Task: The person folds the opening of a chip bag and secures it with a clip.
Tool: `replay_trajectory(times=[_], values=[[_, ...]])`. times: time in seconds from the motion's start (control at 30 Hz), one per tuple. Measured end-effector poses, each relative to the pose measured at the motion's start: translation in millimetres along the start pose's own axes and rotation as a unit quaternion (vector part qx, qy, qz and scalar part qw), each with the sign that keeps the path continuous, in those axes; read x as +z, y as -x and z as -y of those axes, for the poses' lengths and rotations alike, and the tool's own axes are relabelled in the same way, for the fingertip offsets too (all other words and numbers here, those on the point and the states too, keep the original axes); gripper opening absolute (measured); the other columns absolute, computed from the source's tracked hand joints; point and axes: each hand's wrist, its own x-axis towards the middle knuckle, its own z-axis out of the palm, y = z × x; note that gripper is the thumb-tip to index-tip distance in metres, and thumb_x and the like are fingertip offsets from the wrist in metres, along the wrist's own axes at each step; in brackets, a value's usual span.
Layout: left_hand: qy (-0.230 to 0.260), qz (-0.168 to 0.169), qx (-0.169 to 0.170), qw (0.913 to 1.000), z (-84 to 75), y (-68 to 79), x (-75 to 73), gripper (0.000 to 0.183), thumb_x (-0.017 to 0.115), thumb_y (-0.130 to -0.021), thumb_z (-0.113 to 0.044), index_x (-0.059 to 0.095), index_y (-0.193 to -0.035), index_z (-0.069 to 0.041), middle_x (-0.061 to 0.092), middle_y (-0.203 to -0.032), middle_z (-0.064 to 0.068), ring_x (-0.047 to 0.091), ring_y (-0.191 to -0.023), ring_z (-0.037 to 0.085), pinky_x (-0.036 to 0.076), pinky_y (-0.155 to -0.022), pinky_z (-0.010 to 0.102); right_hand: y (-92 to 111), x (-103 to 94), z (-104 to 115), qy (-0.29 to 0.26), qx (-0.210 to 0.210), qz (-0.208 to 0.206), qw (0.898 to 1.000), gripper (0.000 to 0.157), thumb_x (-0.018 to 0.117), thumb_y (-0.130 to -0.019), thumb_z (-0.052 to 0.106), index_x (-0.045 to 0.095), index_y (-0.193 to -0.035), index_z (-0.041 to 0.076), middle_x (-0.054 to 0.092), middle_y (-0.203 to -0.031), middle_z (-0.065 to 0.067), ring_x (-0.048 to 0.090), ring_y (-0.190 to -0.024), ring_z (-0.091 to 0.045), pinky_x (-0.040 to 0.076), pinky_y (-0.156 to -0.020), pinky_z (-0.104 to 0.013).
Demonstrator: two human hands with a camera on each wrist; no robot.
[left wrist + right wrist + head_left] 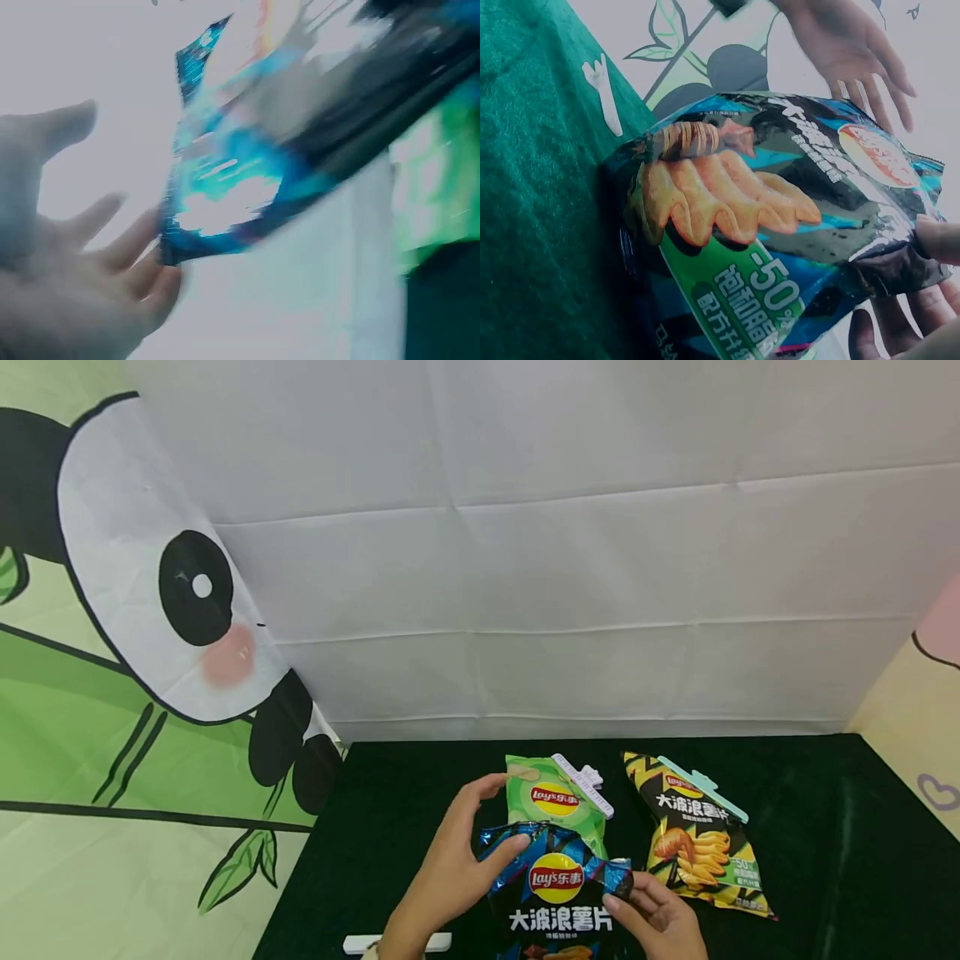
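Observation:
A black-and-blue bag of potato chips (562, 918) stands upright at the front of the table, its label facing the head camera. My right hand (660, 918) pinches its upper right corner between thumb and fingers, and the right wrist view shows that grip on the chip bag (727, 195) too. At the upper left corner, my left hand (453, 868) is spread, thumb in front of the bag's edge and fingers reaching up behind. In the blurred left wrist view the left hand (82, 292) has its fingers extended, fingertips right at the bag's edge.
Behind it lies a green chip bag (525, 789) with a white clip (583, 785) across its top. To the right is a black-and-yellow chip bag (697, 843) with a teal clip (705, 789). Another white clip (362, 944) lies by my left wrist on the dark green cloth (825, 852).

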Motion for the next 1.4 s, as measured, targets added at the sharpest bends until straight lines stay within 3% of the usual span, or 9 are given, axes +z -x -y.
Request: replay_trajectory(times=[0.1, 0.23, 0.37, 0.6, 0.8, 1.0, 1.17, 1.3, 1.4], values=[[-0.059, 0.079, 0.054, 0.9937, -9.6, -16.3, -0.7, 0.046, 0.059, -0.088, -0.052, 0.05, -0.13, -0.039, 0.056, -0.132, -0.012, 0.052, -0.119, 0.01, 0.046, -0.101, 0.044, 0, -2.6, -1, 0.004, 0.006, -0.005, 1.0, 0.046, 0.077, -0.078, 0.025, 0.06, -0.114, 0.002, 0.073, -0.099, -0.007, 0.065, -0.086, -0.013, 0.053, -0.075, -0.024], [-0.078, 0.14, 0.065, 0.985, -15.7, -27.8, 8.8, 0.031, 0.058, -0.09, -0.048, 0.064, -0.117, -0.035, 0.067, -0.117, -0.009, 0.062, -0.103, 0.005, 0.053, -0.089, 0.028, 2, -5.0, -2, 0.005, 0.004, -0.006, 1.0, 0.045, 0.078, -0.077, 0.024, 0.061, -0.111, 0.001, 0.074, -0.098, -0.008, 0.066, -0.084, -0.015, 0.054, -0.074, -0.025], [-0.088, 0.133, 0.051, 0.986, -17.6, -28.9, 15.5, 0.02, 0.061, -0.09, -0.042, 0.069, -0.107, -0.036, 0.07, -0.11, -0.008, 0.063, -0.094, 0.002, 0.054, -0.081, 0.022, 2, -6.3, -1, 0.001, -0.003, -0.009, 1.0, 0.042, 0.078, -0.077, 0.023, 0.062, -0.11, 0.002, 0.074, -0.098, -0.009, 0.068, -0.084, -0.014, 0.056, -0.074, -0.025], [-0.061, 0.115, 0.058, 0.9898, -14.5, -27.0, 17.7, 0.016, 0.061, -0.09, -0.041, 0.069, -0.103, -0.036, 0.07, -0.11, -0.01, 0.063, -0.096, 0.002, 0.053, -0.083, 0.023, 2, -9.3, -2, 0.005, -0.013, -0.012, 1.0, 0.04, 0.076, -0.079, 0.023, 0.063, -0.111, 0.002, 0.074, -0.099, -0.009, 0.069, -0.082, -0.014, 0.057, -0.074, -0.026], [-0.044, 0.126, 0.07, 0.9886, -12.5, -25.7, 13.0, 0.018, 0.06, -0.091, -0.04, 0.067, -0.107, -0.039, 0.068, -0.112, -0.013, 0.062, -0.1, 0.003, 0.052, -0.086, 0.025, -2, -12.1, -4, -0.018, -0.018, -0.027, 0.999, 0.022, 0.07, -0.083, 0.007, 0.065, -0.103, 0.0, 0.075, -0.088, -0.002, 0.069, -0.076, -0.008, 0.056, -0.069, -0.021], [-0.027, 0.135, 0.086, 0.9867, -10.4, -26.8, 10.5, 0.014, 0.059, -0.092, -0.035, 0.07, -0.101, -0.038, 0.069, -0.109, -0.015, 0.061, -0.102, 0.002, 0.051, -0.089, 0.026, 0, -11.7, -8, -0.016, -0.083, -0.018, 0.996, 0.027, 0.062, -0.084, -0.001, 0.066, -0.111, 0.001, 0.074, -0.092, 0.008, 0.069, -0.085, -0.004, 0.056, -0.075, -0.018], [-0.02, 0.137, 0.087, 0.9865, -8.9, -25.4, 9.1, 0.014, 0.06, -0.093, -0.03, 0.072, -0.096, -0.038, 0.069, -0.107, -0.016, 0.06, -0.102, 0.002, 0.051, -0.087, 0.024, 3, -13.8, -12, -0.011, -0.149, -0.012, 0.989, 0.025, 0.061, -0.084, -0.003, 0.066, -0.108, -0.006, 0.072, -0.089, 0.011, 0.069, -0.082, -0.005, 0.056, -0.072, -0.02], [-0.046, 0.134, 0.094, 0.9855, -10.1, -20.9, 7.8, 0.016, 0.058, -0.094, -0.029, 0.07, -0.095, -0.039, 0.067, -0.102, -0.017, 0.059, -0.093, -0.001, 0.051, -0.08, 0.019, 2, -15.3, -15, -0.052, -0.181, 0.01, 0.982, 0.021, 0.063, -0.083, -0.002, 0.063, -0.102, -0.013, 0.071, -0.087, 0.009, 0.068, -0.079, -0.006, 0.056, -0.07, -0.02], [-0.076, 0.132, 0.104, 0.9829, -12.7, -16.4, 7.2, 0.016, 0.055, -0.096, -0.029, 0.068, -0.095, -0.038, 0.064, -0.099, -0.018, 0.057, -0.087, -0.002, 0.051, -0.076, 0.018, 3, -15.7, -16, -0.096, -0.2, 0.04, 0.974, 0.021, 0.056, -0.09, 0.0, 0.06, -0.101, -0.018, 0.072, -0.09, 0.006, 0.067, -0.082, -0.007, 0.054, -0.075, -0.019]])
